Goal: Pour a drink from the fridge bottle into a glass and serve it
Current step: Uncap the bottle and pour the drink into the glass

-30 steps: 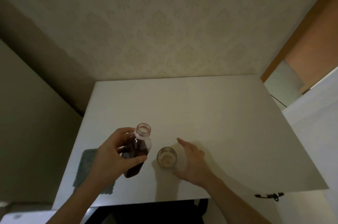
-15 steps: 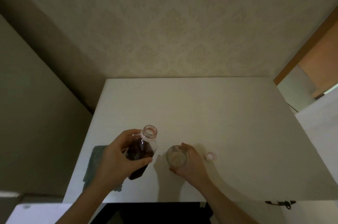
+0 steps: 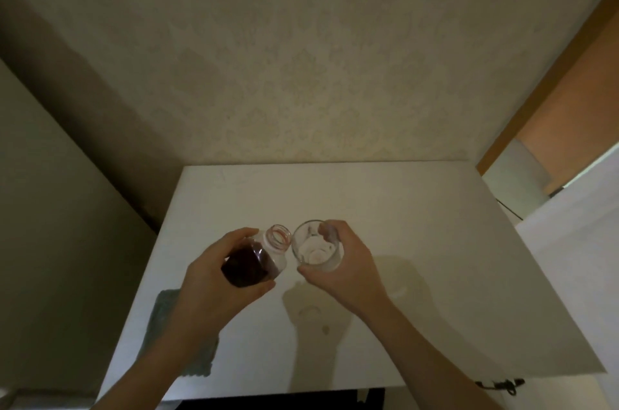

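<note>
My left hand (image 3: 214,279) grips a clear bottle (image 3: 258,259) holding dark red-brown drink. Its cap is off and its open mouth tilts to the right, almost touching the rim of the glass. My right hand (image 3: 345,265) holds a clear empty glass (image 3: 316,250) lifted above the white table (image 3: 402,225); its shadow falls on the tabletop below. No liquid is in the glass or leaving the bottle. The white bottle cap (image 3: 398,292) lies on the table in the shadow right of my right wrist.
A folded grey-green cloth (image 3: 160,312) lies at the table's front left, partly under my left forearm. The table stands against a patterned wall at the back. A wooden door frame (image 3: 549,74) and white furniture are at the right.
My right hand closed on the glass and lifted it off the table. The bottle has come up and tilted until its mouth meets the glass rim.
</note>
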